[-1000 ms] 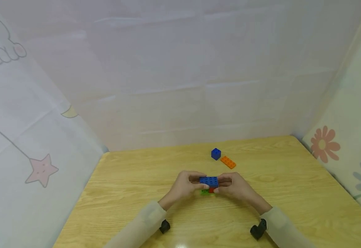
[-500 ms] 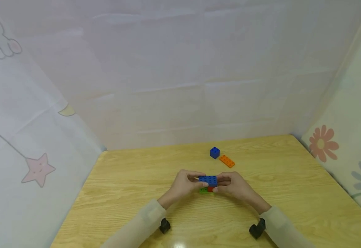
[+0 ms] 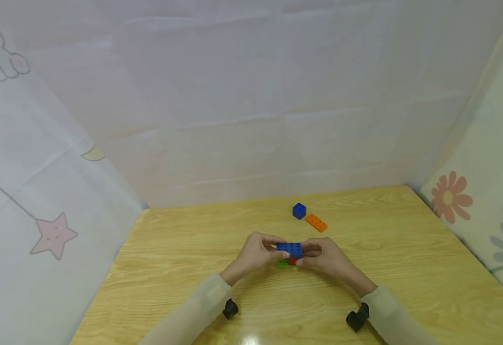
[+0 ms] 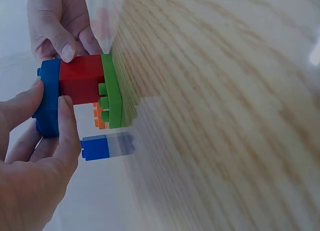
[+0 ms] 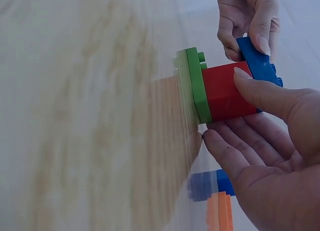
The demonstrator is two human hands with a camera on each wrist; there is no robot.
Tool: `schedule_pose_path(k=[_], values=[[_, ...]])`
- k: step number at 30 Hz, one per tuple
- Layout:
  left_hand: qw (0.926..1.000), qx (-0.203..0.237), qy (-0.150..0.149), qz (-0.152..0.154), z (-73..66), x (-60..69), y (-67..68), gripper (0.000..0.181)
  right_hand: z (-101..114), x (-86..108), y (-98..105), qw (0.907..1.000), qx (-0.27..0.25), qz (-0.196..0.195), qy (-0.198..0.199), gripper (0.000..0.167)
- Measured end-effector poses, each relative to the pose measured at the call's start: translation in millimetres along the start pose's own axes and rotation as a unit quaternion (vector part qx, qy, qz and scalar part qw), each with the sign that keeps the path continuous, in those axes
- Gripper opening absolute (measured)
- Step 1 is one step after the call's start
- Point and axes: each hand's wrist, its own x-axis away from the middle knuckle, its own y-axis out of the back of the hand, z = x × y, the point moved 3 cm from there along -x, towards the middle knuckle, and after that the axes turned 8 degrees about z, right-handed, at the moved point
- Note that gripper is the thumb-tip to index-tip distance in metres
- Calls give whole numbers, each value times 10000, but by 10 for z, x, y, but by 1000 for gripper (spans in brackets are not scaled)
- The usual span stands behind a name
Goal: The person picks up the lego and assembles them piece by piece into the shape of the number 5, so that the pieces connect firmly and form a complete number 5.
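Observation:
A small stack of toy building bricks stands on the table between both hands. At its bottom is a green plate (image 4: 114, 96), with a red brick (image 5: 227, 91) on one end of it and the other studs bare. On top lies a blue eight-stud brick (image 3: 292, 249), which overhangs the red one toward the left. My left hand (image 3: 251, 254) pinches the overhanging end of the blue brick between thumb and fingers. From the other side, my right hand (image 3: 329, 258) holds the red brick, its thumb near the joint with the blue brick.
Behind the hands on the wooden table (image 3: 182, 249) sit a small blue brick (image 3: 299, 211) and an orange plate (image 3: 316, 223). Pale printed cloth (image 3: 242, 120) hangs along the table's back and sides.
Both hands keep their hold on the stack, with hardly any movement. The whole view has shifted slightly.

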Motion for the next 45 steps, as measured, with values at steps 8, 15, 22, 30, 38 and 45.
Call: schedule_pose_path(k=[8,15,22,30,38,45], values=[[9999,25,136,-12,-24,3,-5,31,0,-3,1,9999,117,21,10,40],[9998,35,144,-155,-67,8,-42,29,14,3,24,9997,249,22,83,37],[9977,631,226,-53,-14,26,-67,32,1,-6,30,9996,262,-31,18,36],[9930,1151,225,-140,141,62,-100,53,-12,-59,26,9990,399,132,153,37],[9887,1484,99,-169,206,70,-124,44,19,-38,87,9963,812,120,269,38],[9882,1514,139,-174,161,75,-119,42,128,26,243,9924,1159,207,356,43]])
